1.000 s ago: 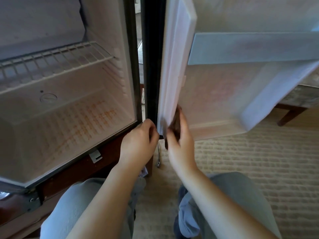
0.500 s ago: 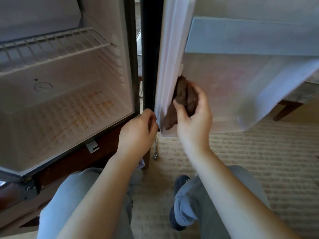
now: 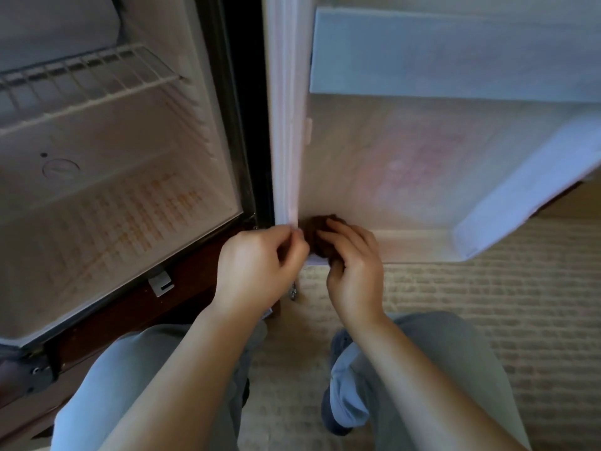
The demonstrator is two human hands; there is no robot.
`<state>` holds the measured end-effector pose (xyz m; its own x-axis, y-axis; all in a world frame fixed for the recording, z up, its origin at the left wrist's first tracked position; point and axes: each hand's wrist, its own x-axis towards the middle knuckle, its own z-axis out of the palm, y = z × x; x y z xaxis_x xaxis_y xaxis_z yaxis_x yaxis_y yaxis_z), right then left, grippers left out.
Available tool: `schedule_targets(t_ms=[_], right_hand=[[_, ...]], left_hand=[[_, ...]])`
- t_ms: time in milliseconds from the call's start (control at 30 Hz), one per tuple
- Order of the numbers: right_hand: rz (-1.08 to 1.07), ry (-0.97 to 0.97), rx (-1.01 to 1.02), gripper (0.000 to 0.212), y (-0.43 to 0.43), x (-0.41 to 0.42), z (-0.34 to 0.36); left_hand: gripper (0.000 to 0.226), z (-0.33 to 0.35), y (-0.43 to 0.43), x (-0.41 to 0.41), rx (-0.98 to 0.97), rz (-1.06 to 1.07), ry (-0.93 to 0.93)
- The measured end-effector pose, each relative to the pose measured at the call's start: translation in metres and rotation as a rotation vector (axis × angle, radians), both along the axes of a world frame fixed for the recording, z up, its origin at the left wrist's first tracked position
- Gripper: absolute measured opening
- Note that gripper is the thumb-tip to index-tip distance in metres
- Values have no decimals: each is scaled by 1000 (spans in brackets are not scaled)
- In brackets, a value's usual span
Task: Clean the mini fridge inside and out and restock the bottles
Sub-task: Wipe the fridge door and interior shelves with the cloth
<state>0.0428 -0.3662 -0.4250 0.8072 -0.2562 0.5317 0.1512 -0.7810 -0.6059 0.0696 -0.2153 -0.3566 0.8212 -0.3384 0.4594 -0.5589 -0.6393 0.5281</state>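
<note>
- At the bottom corner of the open door (image 3: pixel 406 177), on the side next to the fridge (image 3: pixel 107 131), both hands work close together.
- The right hand (image 3: pixel 356 271) has its grip closed on a brown cloth (image 3: pixel 320 234). The fingers curl over the cloth and push it on the inside of the door, just beside the seal (image 3: pixel 284 125).
- The left hand (image 3: pixel 260 265) has a narrow grip. Its fingertips seem to pinch the low end of the seal, but blur makes it hard to be sure.
- The cloth looks soft and light. It bunches up, so it is best held as a wad in the whole hand. Then it can get into the corner.
- The seal looks soft and bendy. I think it should be pulled back gently by its edge, so it does not tear or pop out.
- The door is stiff, but it swings. A hand on its edge would stop it from moving away when the cloth pushes.
- The fridge stands open on the left. It has a wire shelf (image 3: pixel 87 76) and orange stains (image 3: pixel 153 206) on its floor, so I think the inside needs more wiping.
</note>
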Motion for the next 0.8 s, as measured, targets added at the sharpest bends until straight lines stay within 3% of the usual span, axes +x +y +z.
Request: schedule_targets(t_ms=[167,400,567,700,800], right_hand=[[10,138,-253,45,-37,-12,-13],[-201,224,-260,54,-115,-27,1],[-191,294,-313,54,-136,-39,7],[-155,320,-630,45,-149,-36,19],[-274,317,-674,42,-163,-24,38]], left_hand=[[26,-9,-24,-8,30,-149,-42],[31,-31,-75,-9,84,-291,25],[31,-42,-108,-11,123,-301,59],[40,-59,-121,-8,278,-250,-10],[34,-64,-129,-11,312,-191,-46]])
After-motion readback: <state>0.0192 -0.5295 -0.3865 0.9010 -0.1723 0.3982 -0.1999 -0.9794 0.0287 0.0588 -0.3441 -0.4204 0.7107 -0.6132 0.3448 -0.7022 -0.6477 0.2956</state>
